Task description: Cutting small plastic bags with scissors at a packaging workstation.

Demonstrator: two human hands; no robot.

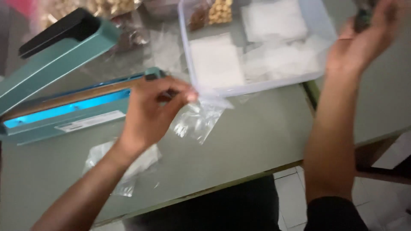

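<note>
From my seat, my left hand [147, 113] pinches a small clear plastic bag [198, 119] at centre frame, beside the teal heat sealer [64, 107] at nine o'clock, while my right hand [361, 40] at two o'clock grips something dark and blurred.

The heat sealer [64, 102] lies on the table [257, 141] left of the tray [257, 42], a small bag [199, 117] between them
</note>
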